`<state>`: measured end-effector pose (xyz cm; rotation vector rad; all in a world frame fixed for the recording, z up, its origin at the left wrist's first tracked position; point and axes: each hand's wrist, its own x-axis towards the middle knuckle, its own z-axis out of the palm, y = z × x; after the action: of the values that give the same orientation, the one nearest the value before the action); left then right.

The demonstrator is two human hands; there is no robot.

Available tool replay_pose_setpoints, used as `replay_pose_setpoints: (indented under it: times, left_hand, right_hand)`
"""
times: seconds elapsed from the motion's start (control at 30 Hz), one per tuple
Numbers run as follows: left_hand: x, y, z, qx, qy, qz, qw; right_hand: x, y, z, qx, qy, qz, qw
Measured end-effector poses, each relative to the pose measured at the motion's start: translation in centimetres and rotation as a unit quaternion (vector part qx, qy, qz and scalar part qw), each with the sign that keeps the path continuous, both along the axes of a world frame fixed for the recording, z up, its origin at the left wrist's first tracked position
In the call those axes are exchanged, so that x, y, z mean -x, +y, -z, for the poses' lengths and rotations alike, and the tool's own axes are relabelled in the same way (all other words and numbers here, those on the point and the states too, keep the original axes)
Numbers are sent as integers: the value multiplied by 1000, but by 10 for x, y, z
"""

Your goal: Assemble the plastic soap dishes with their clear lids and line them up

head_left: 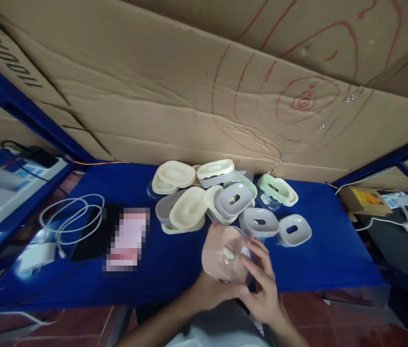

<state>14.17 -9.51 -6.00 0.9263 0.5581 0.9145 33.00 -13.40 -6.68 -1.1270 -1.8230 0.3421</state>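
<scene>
head view, lower centre: left hand [213, 290] and right hand [264, 284] both grip the pink dish [222, 255] over the near edge of the blue table [334, 250]. dish lies up-left of the right fingers [258, 253], left hand underneath, nearer (long axis roughly left-right, blurred). pile of dishes [225, 202] just beyond, mid frame.

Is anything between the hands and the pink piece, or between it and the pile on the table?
Nothing visible. The left hand and right hand both grip the pink piece, held just in front of the pile with nothing between them.
</scene>
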Motion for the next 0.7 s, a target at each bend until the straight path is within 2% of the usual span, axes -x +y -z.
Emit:
replay_pose_setpoints:
  times: [0.1, 0.13, 0.2, 0.27, 0.33, 0.4, 0.47, 0.53, 0.57, 0.6, 0.67, 0.7]
  left_hand:
    - [28, 8, -3, 10, 33, -42, 999]
    - [37, 9, -2, 6, 49, -63, 997]
    - [48, 7, 2, -4, 79, -110, 991]
    - [52, 0, 7, -15, 92, -169, 981]
    - [51, -8, 10, -13, 90, -211, 973]
    - [48, -15, 9, 0, 90, -226, 970]
    - [47, -17, 6, 4, 95, -243, 965]
    - [46, -13, 5, -3, 102, -276, 956]
    - [44, -8, 5, -3, 104, -290, 951]
    - [42, -3, 6, -2, 103, -300, 948]
    - [36, 10, 10, -1, 88, -299, 950]
    - [33, 15, 12, -2, 75, -289, 954]
  right_hand:
    - [4, 53, -33, 21, 10, -141, 990]
    - [-1, 77, -45, 24, 8, -154, 988]
    - [-11, 129, -64, -13, -24, -101, 994]
    - [-18, 180, -73, -55, -66, -33, 996]
    - [-20, 220, -73, -46, -100, -18, 994]
    - [-22, 240, -69, -20, -128, -23, 991]
    - [-22, 236, -68, 3, -161, -4, 987]
    - [-17, 208, -72, 7, -177, 2, 984]
    - [-12, 189, -75, 0, -177, -26, 984]
    - [-4, 168, -79, -12, -170, -86, 982]
    - [14, 127, -86, -16, -181, -257, 949]
    - [22, 112, -89, -20, -182, -288, 940]
